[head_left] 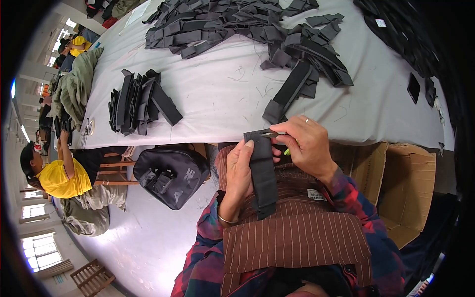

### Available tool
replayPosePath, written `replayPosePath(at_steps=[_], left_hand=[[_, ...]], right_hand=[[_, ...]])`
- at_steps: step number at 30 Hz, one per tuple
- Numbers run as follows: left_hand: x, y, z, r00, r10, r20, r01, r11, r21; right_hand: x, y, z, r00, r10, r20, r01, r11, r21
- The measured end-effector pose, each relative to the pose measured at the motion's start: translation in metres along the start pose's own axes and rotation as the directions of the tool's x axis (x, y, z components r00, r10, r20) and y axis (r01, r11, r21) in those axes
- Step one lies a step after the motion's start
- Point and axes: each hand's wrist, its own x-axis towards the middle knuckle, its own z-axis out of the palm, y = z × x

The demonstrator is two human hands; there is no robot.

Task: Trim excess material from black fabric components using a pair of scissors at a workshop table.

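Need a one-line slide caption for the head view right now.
Left hand holds a black fabric strip upright while the right hand works small snips at its top.

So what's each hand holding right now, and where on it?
The left hand grips a black fabric strip along its upper left edge. The right hand pinches a small metal tool, likely snips, at the strip's top end.

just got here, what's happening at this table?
A person seated at a long grey table holds a black fabric strip upright in the left hand. The right hand presses a small metal tool against the strip's top end. A neat stack of black strips sits at the table's left, a loose heap of them further back. A black bag is under the table, an open cardboard box to the right. Another person in yellow works nearby.
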Motion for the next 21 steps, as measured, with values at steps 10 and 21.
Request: replayPosePath(at_steps=[10, 21], left_hand=[[-0.023, 0.002, -0.002, 0.886, -0.346, 0.309, 0.378, 0.924, -0.05], [0.002, 0.045, -0.003, 0.881, 0.332, 0.337, -0.419, 0.218, 0.882]], right_hand=[[-0.004, 0.009, -0.007, 0.833, 0.399, 0.383, -0.551, 0.538, 0.638], [-0.008, 0.003, -0.011, 0.646, 0.308, 0.699, -0.763, 0.224, 0.606]])
